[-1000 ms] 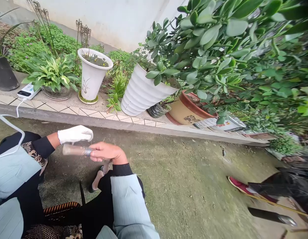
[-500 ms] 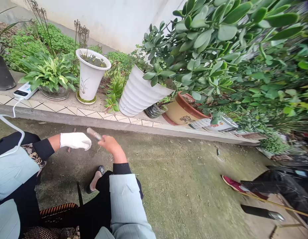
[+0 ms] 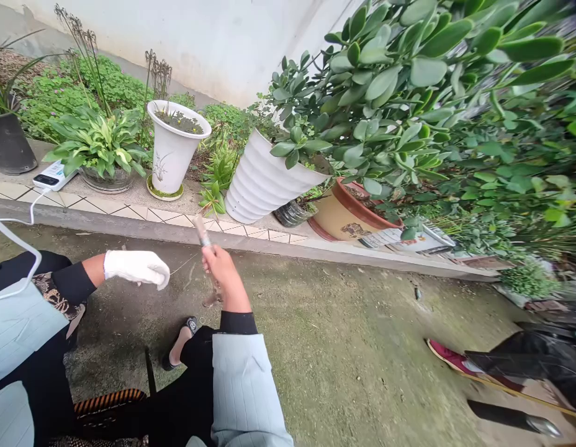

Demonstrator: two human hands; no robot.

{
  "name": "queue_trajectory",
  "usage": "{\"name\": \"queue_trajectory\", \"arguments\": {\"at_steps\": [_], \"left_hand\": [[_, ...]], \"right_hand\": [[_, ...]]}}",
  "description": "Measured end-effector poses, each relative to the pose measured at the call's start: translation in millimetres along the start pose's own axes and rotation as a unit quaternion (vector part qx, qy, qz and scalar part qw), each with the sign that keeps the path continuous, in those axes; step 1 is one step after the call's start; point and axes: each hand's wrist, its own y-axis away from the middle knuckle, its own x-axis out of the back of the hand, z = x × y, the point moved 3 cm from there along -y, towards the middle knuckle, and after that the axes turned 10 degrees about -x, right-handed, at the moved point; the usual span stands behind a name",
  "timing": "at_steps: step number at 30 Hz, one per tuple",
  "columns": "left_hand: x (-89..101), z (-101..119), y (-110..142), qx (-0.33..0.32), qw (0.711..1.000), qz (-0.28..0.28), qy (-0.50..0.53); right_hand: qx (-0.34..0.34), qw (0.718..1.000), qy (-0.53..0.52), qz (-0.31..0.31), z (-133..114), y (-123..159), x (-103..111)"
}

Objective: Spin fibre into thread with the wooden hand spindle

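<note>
My left hand (image 3: 134,267), in a white glove, is closed low over the ground. A thin pale strand (image 3: 183,264) runs from its fingertips toward my right hand (image 3: 219,267). That hand is bare and wrapped around a wooden stick (image 3: 201,228), whose light-brown end points up toward the ledge. Something grey is wound around the stick just above the fingers. Below the hand shows a brown wooden piece (image 3: 212,297); I cannot tell whether it belongs to the stick.
Potted plants line a tiled ledge (image 3: 162,214), among them a white flared pot (image 3: 169,158) and a ribbed white pot (image 3: 264,180). A white device (image 3: 53,177) with a cable lies at left. Another person's red shoe (image 3: 449,360) is at right on the concrete ground (image 3: 339,329).
My right hand has moved right and turned the stick more upright. The hands are farther apart, and the strand between them is now visible. My left hand has stayed nearly in place.
</note>
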Motion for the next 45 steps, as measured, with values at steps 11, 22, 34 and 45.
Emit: {"name": "queue_trajectory", "arguments": {"at_steps": [11, 22, 34, 45], "left_hand": [[10.6, 1.7, 3.1, 0.019, 0.995, 0.034, 0.086], [-4.5, -3.3, -0.6, 0.016, 0.995, -0.05, 0.08], [-1.3, -22.1, -11.8, 0.012, 0.992, 0.065, 0.106], [-14.6, -15.7, -15.6, 0.022, 0.997, 0.047, 0.063]], "right_hand": [[0.068, 0.786, 0.091, -0.607, -14.4, 59.2, -70.2], [-0.003, 0.988, 0.135, -0.073, 2.1, 11.1, -24.9], [0.083, 0.905, 0.069, -0.412, -10.0, 37.3, -49.7], [0.017, 0.992, -0.112, -0.054, -3.1, -1.1, -18.5]]}}
